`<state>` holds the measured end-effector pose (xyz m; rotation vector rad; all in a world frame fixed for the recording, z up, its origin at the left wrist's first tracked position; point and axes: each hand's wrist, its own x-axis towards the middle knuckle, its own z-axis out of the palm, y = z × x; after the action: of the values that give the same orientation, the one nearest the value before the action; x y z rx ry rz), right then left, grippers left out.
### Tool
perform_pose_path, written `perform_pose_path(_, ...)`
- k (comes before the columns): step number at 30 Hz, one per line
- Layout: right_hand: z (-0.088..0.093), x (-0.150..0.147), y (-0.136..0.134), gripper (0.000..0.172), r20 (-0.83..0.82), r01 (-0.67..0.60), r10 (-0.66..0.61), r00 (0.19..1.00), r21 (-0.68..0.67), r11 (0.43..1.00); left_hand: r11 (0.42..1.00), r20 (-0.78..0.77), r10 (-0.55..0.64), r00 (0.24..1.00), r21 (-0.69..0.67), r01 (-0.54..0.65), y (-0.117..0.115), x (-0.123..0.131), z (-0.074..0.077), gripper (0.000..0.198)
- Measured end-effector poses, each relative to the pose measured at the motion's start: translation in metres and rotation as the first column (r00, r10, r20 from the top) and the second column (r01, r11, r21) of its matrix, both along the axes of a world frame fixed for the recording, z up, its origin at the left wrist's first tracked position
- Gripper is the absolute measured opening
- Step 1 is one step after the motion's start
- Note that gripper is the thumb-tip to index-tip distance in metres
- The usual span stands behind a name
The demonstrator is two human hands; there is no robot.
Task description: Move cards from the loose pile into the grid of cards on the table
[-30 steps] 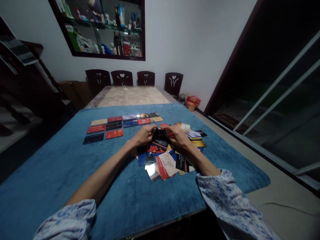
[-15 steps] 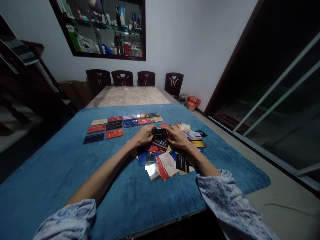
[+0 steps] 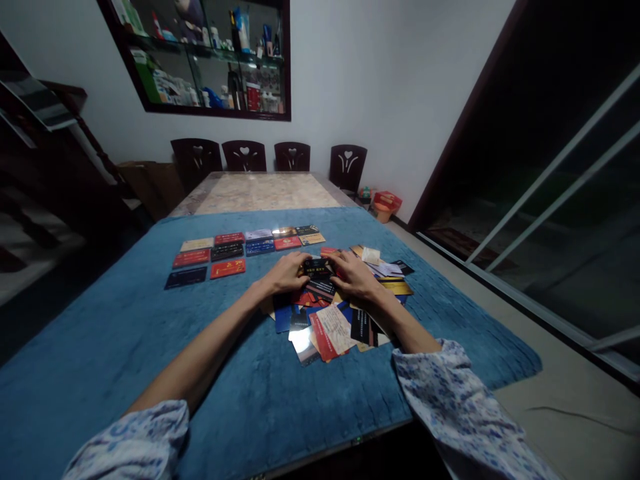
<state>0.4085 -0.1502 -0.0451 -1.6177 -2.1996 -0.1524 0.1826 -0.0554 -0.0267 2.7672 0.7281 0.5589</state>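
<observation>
Between my two hands is a black card (image 3: pixel 318 267) with yellow lettering, gripped at its left edge by my left hand (image 3: pixel 289 272) and at its right edge by my right hand (image 3: pixel 351 272). Whether it is one card or a small stack, I cannot tell. Under and around the hands spreads a loose heap of plastic cards, among them a red-and-white card (image 3: pixel 333 331), a black striped card (image 3: pixel 363 327) and a gold card (image 3: pixel 395 286). To the left, other cards lie in neat rows, with a dark blue card (image 3: pixel 185 277) and an orange-red card (image 3: pixel 228 269) nearest me.
A blue cloth (image 3: pixel 240 393) covers the near part of the long table; the bare stone-patterned top (image 3: pixel 265 189) shows beyond. Dark chairs (image 3: pixel 293 157) stand at the far end. A red box (image 3: pixel 387 200) sits on the floor to the right. A glass-shelved cabinet (image 3: pixel 215 112) is set in the wall.
The black card between my hands has tilted so that more of its face and yellow lettering shows. Both hands have stayed nearly in place.
</observation>
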Motion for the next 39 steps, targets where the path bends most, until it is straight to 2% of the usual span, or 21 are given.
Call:
perform_pose_path(7,0.000,-0.001,-0.001,0.059,-0.010,-0.005,0.005,1.000,-0.005,1.000,1.000,-0.058,0.016,0.998,0.009,-0.015,-0.001,-0.001,0.002,0.056)
perform_pose_path(20,0.003,0.002,0.000,0.060,-0.011,-0.027,0.027,1.000,-0.026,0.999,0.998,-0.112,-0.043,0.993,0.041,0.048,0.001,-0.003,0.003,0.043)
perform_pose_path(28,0.008,0.003,-0.002,0.056,0.024,-0.005,0.006,1.000,-0.060,0.998,0.997,-0.106,-0.061,0.992,0.047,0.066,0.001,-0.004,0.004,0.043)
perform_pose_path(34,0.021,0.001,0.002,0.055,0.088,0.041,-0.034,0.996,-0.082,0.996,0.992,-0.111,-0.039,0.993,0.115,0.052,0.002,-0.004,0.004,0.046)
perform_pose_path(39,0.037,0.004,0.008,0.055,0.175,0.023,-0.002,0.985,-0.118,0.993,0.992,-0.093,-0.020,0.995,0.125,0.031,0.007,-0.003,0.007,0.043)
